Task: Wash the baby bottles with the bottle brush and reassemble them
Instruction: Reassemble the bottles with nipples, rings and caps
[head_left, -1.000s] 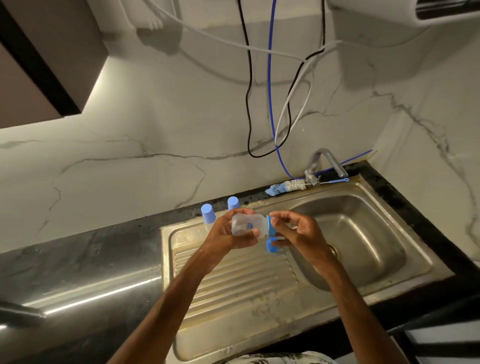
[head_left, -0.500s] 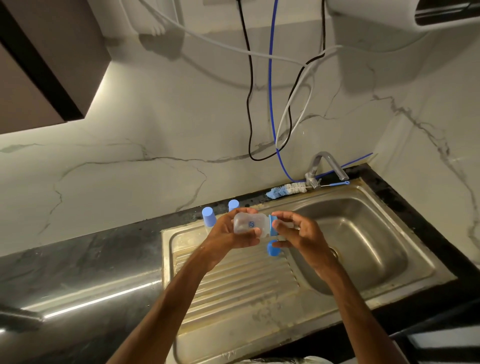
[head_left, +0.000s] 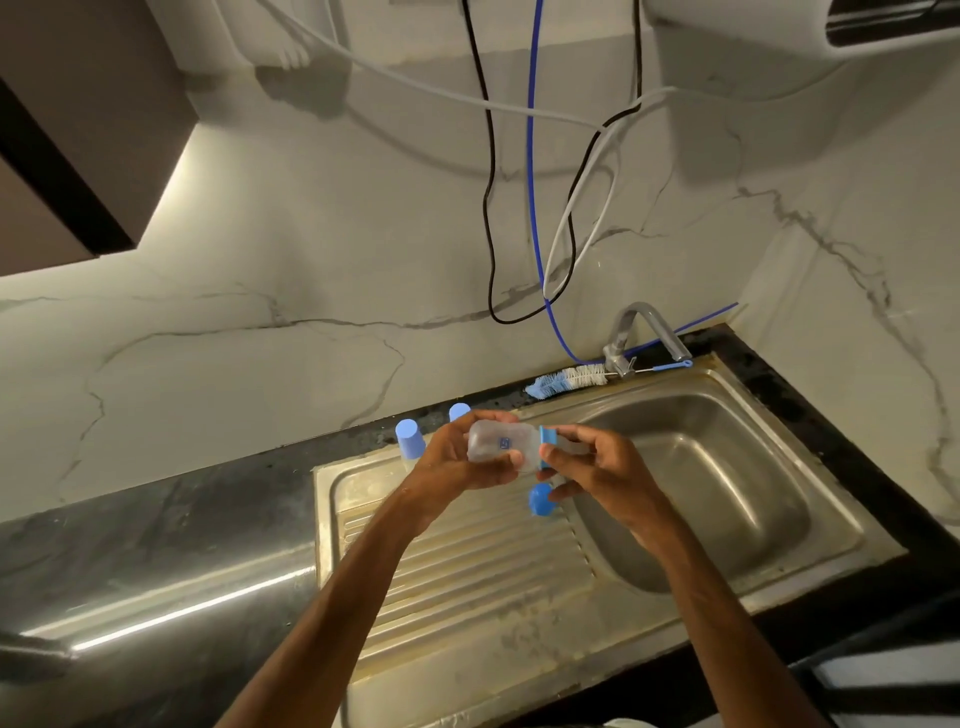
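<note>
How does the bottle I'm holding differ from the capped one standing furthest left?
The held bottle lies sideways between left hand and right hand; the standing bottle is upright by the sink rim, untouched. The held bottle is uncapped, a loose cap tucked in the right hand; the standing bottle wears its own. Both have blue parts.

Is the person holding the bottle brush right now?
No, the bottle brush lies beside the tap, while the left hand and right hand hold a baby bottle.
</note>
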